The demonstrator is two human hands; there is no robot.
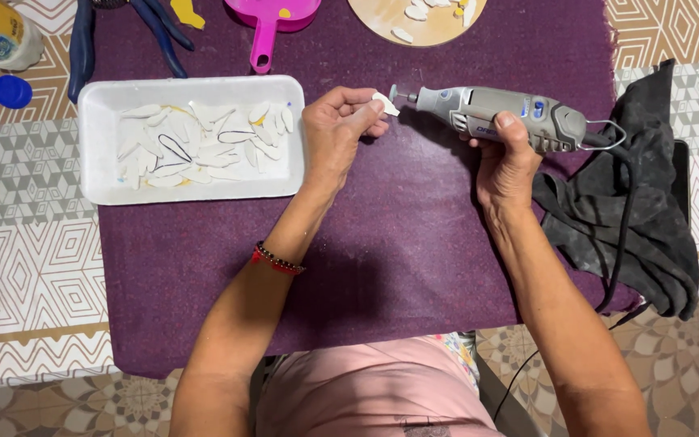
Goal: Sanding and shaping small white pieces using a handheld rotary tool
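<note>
Over a purple cloth (414, 243), two hands work a small white piece against a rotary tool.

Beneath everything lies the table (26, 267) with its patterned cover, the cloth spread across its middle. At the right edge sits a crumpled dark rag (649, 218), near the right hand. A white foam tray (99, 113) at the left holds many flat white cut-outs. The grey rotary tool (495, 113) lies level above the cloth, its cord trailing over the rag; the right hand (507, 166) is clenched around its body. The left hand (335, 133) pinches the white piece (385, 103) between thumb and fingertips, just beside the tool's tip, touching or nearly so.
</note>
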